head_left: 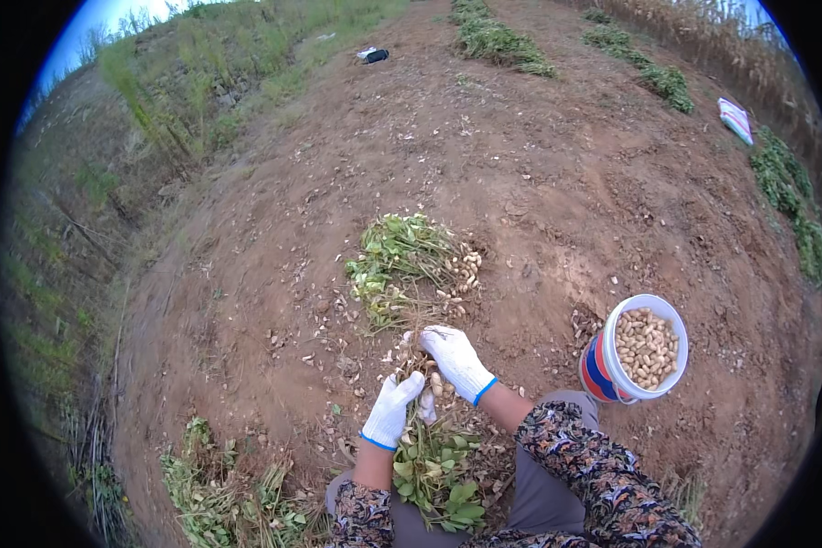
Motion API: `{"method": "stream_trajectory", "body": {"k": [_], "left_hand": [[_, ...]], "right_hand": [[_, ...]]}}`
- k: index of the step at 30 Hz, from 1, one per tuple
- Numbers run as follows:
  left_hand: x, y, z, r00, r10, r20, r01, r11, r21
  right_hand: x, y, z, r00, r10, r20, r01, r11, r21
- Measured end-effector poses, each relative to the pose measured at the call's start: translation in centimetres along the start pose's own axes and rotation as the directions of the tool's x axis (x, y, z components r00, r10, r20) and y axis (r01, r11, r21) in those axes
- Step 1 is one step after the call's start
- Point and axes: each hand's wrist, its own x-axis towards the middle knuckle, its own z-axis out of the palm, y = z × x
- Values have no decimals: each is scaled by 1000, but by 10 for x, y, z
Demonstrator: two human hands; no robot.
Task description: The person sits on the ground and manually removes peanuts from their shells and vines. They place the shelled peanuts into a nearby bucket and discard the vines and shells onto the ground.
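Note:
A peanut plant [438,466] hangs roots-up from my gloved left hand [394,407], which grips its stems, its leaves lying down between my knees. Just above, my right hand [455,359], also in a white knit glove with a blue cuff, has its fingers curled at the roots. Whether they pinch a pod is hidden. A few pale peanut pods [438,385] show between the two hands. Ahead of them on the soil lies a heap of pulled peanut plants [404,253], with a cluster of pods [467,270] at its right end.
To my right stands a white, red and blue bucket [597,366] holding many peanuts [647,346]. Stripped plants [240,493] lie at lower left. Rows of plants [496,41] and a white sack [735,120] lie farther off. Weeds [144,89] border the left side.

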Motion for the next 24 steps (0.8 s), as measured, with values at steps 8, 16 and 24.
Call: {"method": "stream_trajectory", "body": {"k": [8, 16, 24], "left_hand": [[11, -13, -5, 984, -68, 164, 72, 997, -23], [8, 0, 9, 996, -81, 28, 79, 995, 66], [12, -5, 16, 979, -71, -189, 122, 954, 273]], "right_hand": [[8, 3, 5, 960, 215, 178, -278, 795, 539], [10, -14, -4, 989, -145, 24, 145, 941, -305], [19, 5, -22, 913, -269, 307, 376, 266, -888]]}}
